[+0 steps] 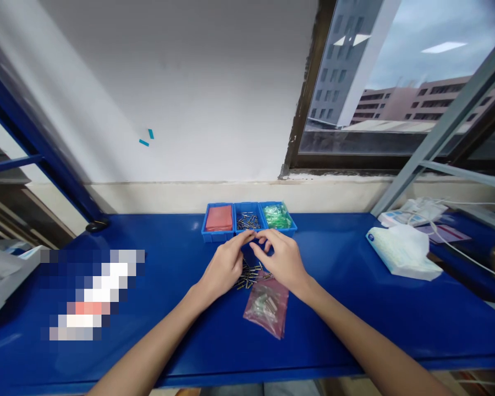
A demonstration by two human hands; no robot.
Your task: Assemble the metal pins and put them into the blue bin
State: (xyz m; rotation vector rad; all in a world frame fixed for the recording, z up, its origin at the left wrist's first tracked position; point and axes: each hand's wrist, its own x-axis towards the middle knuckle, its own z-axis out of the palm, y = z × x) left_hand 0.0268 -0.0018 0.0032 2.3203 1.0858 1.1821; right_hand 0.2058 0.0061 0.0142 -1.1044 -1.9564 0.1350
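Note:
My left hand (225,263) and my right hand (286,261) meet at their fingertips above the table, just in front of the blue bins. Both are closed in a pinch; whatever they hold is too small or too hidden to make out. Beneath them lies a loose pile of small metal pins (247,279), partly covered by my hands. A pinkish clear plastic bag (268,308) with small pieces inside lies nearer to me, below my right hand.
Three joined blue bins stand behind my hands, holding pink bags (219,218), metal pins (248,221) and green plastic packets (277,216). A tissue pack (404,250) and white cables (435,228) lie at right. A white tray (8,286) sits at the left edge of the blue table (169,236).

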